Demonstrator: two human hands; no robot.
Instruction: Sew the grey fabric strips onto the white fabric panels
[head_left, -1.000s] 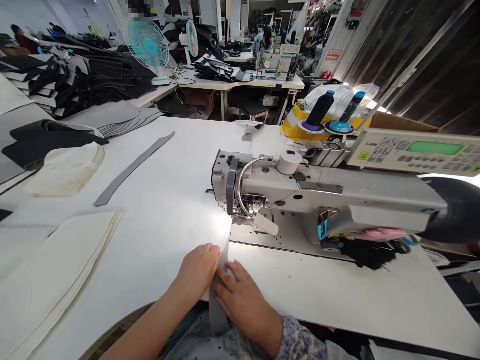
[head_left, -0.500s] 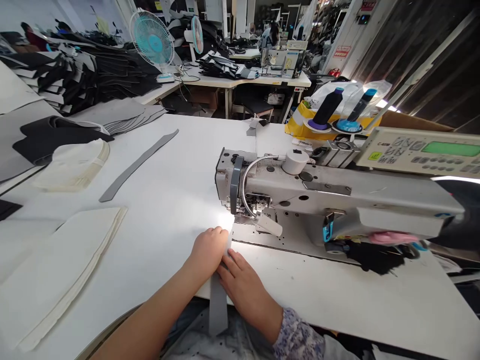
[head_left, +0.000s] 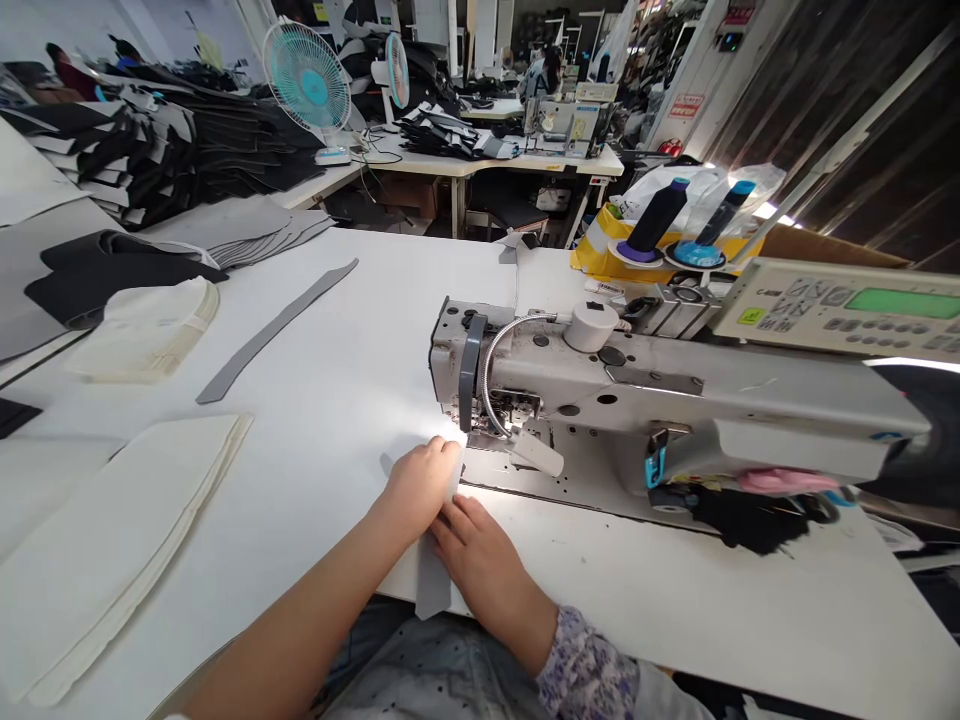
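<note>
A narrow grey fabric strip [head_left: 433,580] runs from the table's near edge up toward the needle of the sewing machine [head_left: 600,390]. My left hand [head_left: 418,487] lies on the strip just in front of the needle area, fingers curled and pressing down on it. My right hand [head_left: 474,552] rests flat on the strip's right side, fingers stretched toward the needle. The strip's front end under the presser foot is washed out by the machine's lamp glare.
A long curved grey strip [head_left: 274,328] lies further left on the white table [head_left: 330,400]. Cream cut pieces [head_left: 120,540] are stacked at the near left, cream [head_left: 146,330] and black pieces [head_left: 90,275] behind. Thread cones [head_left: 660,215] and a control panel [head_left: 847,305] stand at right.
Both hands have slid forward toward the needle, and the grey strip has been fed along; less of it hangs off the table's near edge.
</note>
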